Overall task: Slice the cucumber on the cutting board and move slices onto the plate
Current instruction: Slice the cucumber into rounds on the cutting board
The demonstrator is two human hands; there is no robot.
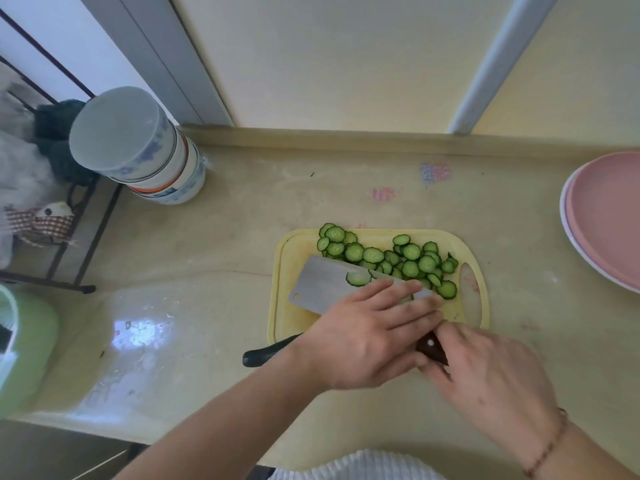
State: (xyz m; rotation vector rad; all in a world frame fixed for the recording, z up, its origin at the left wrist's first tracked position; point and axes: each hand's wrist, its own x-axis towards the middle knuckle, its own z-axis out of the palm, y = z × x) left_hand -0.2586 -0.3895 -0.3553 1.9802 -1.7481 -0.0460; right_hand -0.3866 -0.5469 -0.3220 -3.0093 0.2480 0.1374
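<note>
The right hand [485, 372] curls round the dark handle of a cleaver [332, 285], whose flat blade lies tilted across the yellow board [294, 247]. The left hand [367, 337] rests over the blade near the handle, fingers [408, 299] straight and spread, holding nothing. One cucumber slice [358, 278] sits on the blade just beyond those fingertips. The other slices [391, 258] lie heaped along the board's far side, past the blade, some just beside the left fingertips. A black handle [266, 353] pokes out from under the left wrist. The pink plate [609, 216] waits well off to the right, far from both hands. Stacked bowls [145, 150] stand far left.
</note>
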